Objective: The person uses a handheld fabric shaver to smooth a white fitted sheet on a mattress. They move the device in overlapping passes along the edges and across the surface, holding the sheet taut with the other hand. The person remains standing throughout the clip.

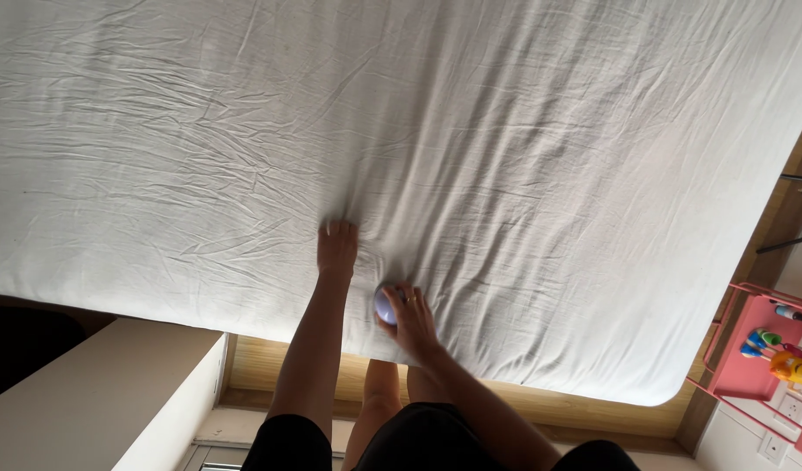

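A white, wrinkled sheet (470,148) covers a wide mattress that fills most of the view. My left hand (337,249) lies flat on the sheet near the bed's near edge, palm down and holding nothing. Just to its right and closer to me, my right hand (409,321) grips a small round lilac object (384,304), pressed against the sheet. Most of that object is hidden under my fingers. My knees and black shorts show below the bed's edge.
A pale cabinet top (87,392) stands at the lower left beside the bed. A pink wire shelf (754,349) with colourful toys (789,365) stands at the right, with a wall socket (793,407) below it. A strip of wooden floor (261,362) runs under the bed's edge.
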